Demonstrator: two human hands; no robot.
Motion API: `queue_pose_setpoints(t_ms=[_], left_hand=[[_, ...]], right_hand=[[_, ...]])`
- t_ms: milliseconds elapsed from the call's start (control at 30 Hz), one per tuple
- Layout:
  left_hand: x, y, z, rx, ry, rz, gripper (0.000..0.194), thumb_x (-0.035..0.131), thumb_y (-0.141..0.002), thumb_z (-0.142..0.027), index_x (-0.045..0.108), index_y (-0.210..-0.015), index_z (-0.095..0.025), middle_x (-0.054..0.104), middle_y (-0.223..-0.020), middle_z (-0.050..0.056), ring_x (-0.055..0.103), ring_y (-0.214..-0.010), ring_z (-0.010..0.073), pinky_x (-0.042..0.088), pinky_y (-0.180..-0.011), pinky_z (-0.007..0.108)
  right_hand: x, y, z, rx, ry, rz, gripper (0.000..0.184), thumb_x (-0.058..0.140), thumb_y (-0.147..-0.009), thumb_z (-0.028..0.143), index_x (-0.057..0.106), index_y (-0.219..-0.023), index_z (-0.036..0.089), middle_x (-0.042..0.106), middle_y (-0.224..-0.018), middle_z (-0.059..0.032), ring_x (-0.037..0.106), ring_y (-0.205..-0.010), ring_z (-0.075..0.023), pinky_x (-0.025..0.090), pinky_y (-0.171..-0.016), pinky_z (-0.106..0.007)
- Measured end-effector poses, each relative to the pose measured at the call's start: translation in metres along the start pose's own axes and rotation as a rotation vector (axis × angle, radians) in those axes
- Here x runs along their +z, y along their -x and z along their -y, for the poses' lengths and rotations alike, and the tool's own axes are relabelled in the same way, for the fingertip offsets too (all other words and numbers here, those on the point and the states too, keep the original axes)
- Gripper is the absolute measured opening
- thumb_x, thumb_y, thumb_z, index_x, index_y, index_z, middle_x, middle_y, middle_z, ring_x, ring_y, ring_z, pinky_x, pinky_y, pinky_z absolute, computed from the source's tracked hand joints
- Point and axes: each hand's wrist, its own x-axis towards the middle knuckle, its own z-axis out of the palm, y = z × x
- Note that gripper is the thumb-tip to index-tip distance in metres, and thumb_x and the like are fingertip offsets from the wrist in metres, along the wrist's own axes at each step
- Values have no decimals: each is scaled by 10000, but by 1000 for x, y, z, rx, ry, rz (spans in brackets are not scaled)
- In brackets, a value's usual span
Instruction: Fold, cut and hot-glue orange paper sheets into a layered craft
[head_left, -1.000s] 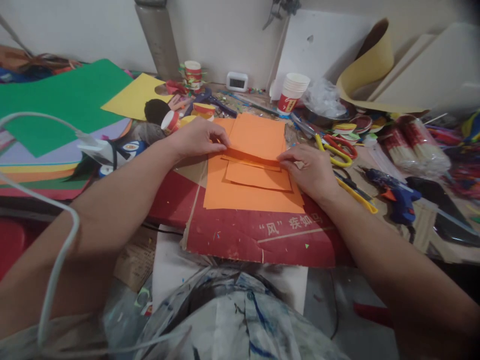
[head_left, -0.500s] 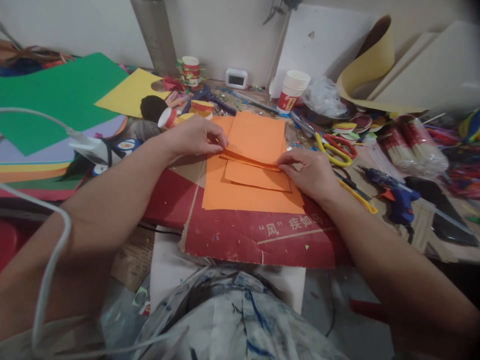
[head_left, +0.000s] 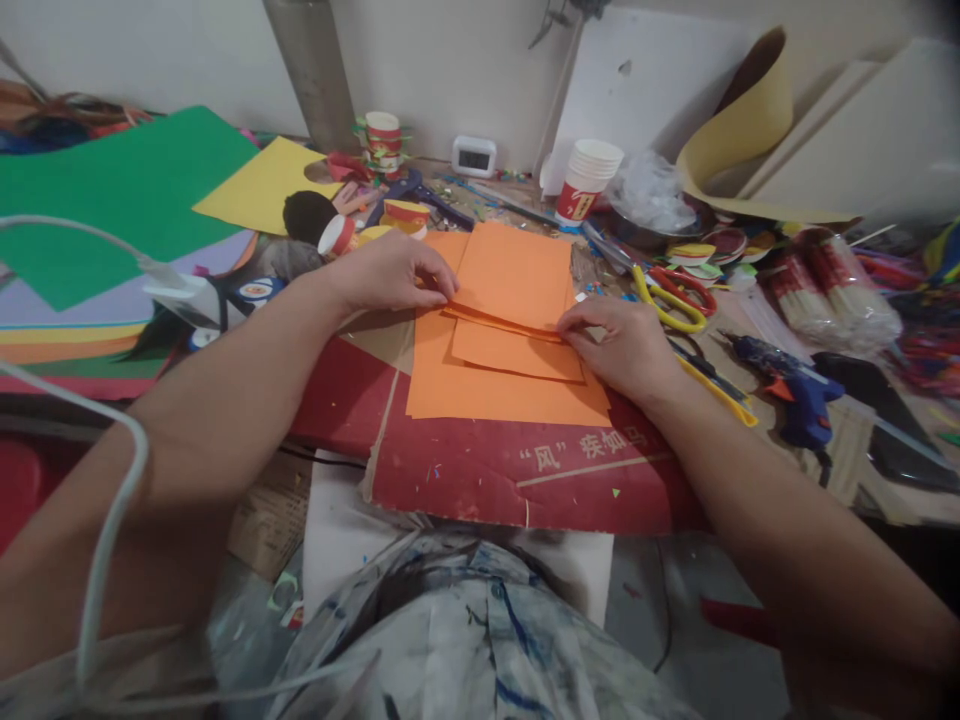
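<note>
A small orange paper sheet (head_left: 514, 275) lies over other orange sheets, and both my hands pinch its near corners. My left hand (head_left: 394, 272) has thumb and fingertips closed on the left corner. Across from it, my right hand (head_left: 626, 345) pinches the right corner. Beneath sticks out a smaller orange piece (head_left: 517, 352), and under that a larger orange sheet (head_left: 450, 395). All of these rest on a red cardboard piece (head_left: 450, 470) with printed white characters. How many layers the fingers grip is hidden.
To the right lie yellow-handled scissors (head_left: 671, 305), a yellow cutter (head_left: 716, 385) and a blue glue gun (head_left: 795, 390). Stacked paper cups (head_left: 589, 180) and a small white clock (head_left: 474, 157) stand behind. Green paper (head_left: 135, 190) and a white cable (head_left: 120, 500) are at left.
The near edge of the top orange sheet has come down slightly, narrowing the gap beneath it. My hands keep their pinch in nearly the same place; the view shifts a little.
</note>
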Motion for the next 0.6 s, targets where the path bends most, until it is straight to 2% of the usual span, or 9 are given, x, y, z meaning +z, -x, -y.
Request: queue_pose_setpoints(t_ms=[200, 600], left_hand=[[0, 0, 3, 56, 22, -5, 215, 711, -868, -327, 840, -943, -172, 834, -1117, 91, 772, -1015, 179, 560, -864, 233], [-2, 0, 2, 39, 16, 41, 230, 706, -870, -370, 834, -940, -193, 830, -1145, 57, 763, -1061, 195, 549, -933, 228]], right_hand=[[-1, -1, 1, 24, 9, 28, 202, 660, -811, 60, 754, -814, 239, 794, -858, -40, 744, -833, -223, 573, -803, -355], [-2, -1, 6, 68, 52, 64, 205, 645, -800, 73, 739, -777, 254, 798, -867, -45, 741, -843, -237, 584, -829, -392]])
